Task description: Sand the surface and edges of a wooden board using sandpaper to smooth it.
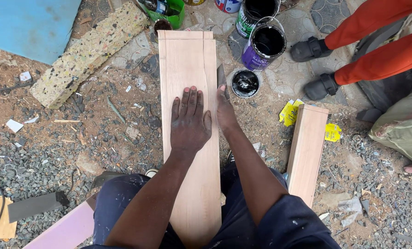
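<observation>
- Nearest, the person's dark blue trousers (123, 203) frame the near end of a long pale wooden plank (192, 184), which runs from the lap away toward the far side.
- Just left of the knees lies a pink board (67, 230), with a dark flat slab (33, 205) beside it on the gravel.
- Further up the plank, the left hand (190, 122) lies flat on the wood, palm down, fingers stretched out and close together, gripping nothing.
- Right beside it, the right hand (225, 108) sits at the plank's right edge, closed around a thin grey blade tool (221, 78) whose tip points away along that edge.
- A narrow strip along the plank's right side shows a dark split line running lengthwise.
- To the right, well apart, a second shorter plank (306, 152) rests on the ground, with yellow wrappers (291, 112) near its far end.
- Just beyond the right hand stands a small open tin lid or dish of black stuff (245, 83), and past that two open paint cans (265, 46) with dark contents.
- On the far left lies a speckled foam block (88, 50), tilted, near a blue sheet (28, 25).
- At far right another person's orange-clad legs (381, 41) and dark shoes (319, 85) stand on patterned paving.
- The ground (100, 129) is dirt, gravel and scattered scraps.
</observation>
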